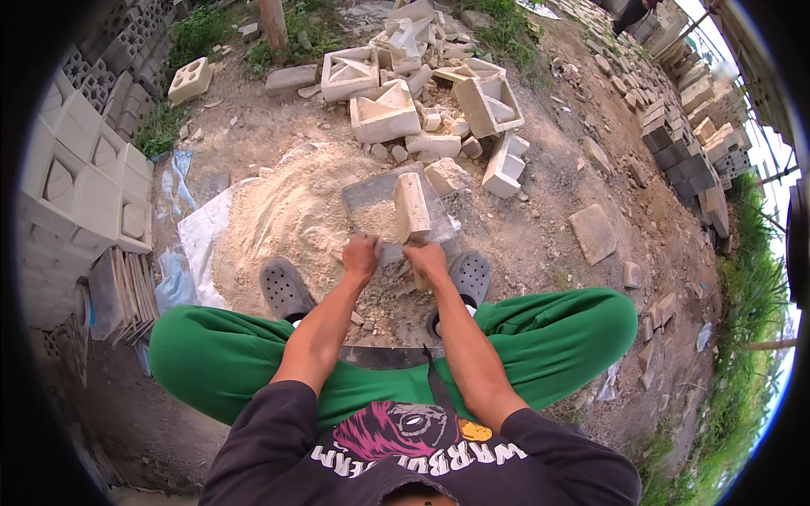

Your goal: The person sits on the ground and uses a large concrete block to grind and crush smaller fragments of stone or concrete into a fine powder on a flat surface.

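Observation:
A flat grey slab (364, 199) lies on the ground in front of me, with pale powder on part of it. On its right side rests a long, narrow, pale block (412, 207). My left hand (363, 255) is closed at the slab's near edge; what its fingers grip is hidden. Close beside it, my right hand (428, 259) is closed at the near end of the block, its fingers curled under. A grey edge shows between the two hands, but I cannot tell whether it belongs to the slab. To the left spreads a heap of pale sand (283, 215).
Hollow pale blocks and broken pieces (384, 114) are piled beyond the slab. White moulded blocks (80, 169) stack up at left, above thin boards (122, 295). My feet in grey clogs (287, 287) flank the work spot. Grey bricks (675, 143) stand at far right.

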{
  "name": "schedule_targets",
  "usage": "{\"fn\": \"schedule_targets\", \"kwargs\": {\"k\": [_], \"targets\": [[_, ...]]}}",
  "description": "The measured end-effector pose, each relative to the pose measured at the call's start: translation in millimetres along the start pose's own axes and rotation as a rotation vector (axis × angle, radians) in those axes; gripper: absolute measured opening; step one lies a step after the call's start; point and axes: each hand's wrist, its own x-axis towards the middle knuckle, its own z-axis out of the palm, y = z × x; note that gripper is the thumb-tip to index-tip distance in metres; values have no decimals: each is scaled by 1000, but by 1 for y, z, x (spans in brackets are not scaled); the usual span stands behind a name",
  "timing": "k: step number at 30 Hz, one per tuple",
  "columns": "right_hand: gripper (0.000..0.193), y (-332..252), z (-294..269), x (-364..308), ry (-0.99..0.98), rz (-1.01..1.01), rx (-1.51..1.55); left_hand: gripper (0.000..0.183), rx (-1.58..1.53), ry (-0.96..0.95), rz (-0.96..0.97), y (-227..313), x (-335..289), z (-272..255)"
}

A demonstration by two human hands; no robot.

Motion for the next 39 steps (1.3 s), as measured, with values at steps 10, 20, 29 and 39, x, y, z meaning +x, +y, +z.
{"fn": "schedule_targets", "kwargs": {"k": [10, 20, 29, 39], "targets": [[53, -13, -16, -2, -81, 106, 117, 19, -194, -10, -78, -1, 26, 19], [31, -11, -17, -1, -9, -28, 151, 31, -157, 94, -111, 5, 55, 0], [29, -46, -3, -14, 42, -372, 155, 28, 33, 337, -175, -32, 6, -12], [51, -57, -3, -26, -97, -69, -243, 28, 74, 350, -123, -38, -44, -10]]}}
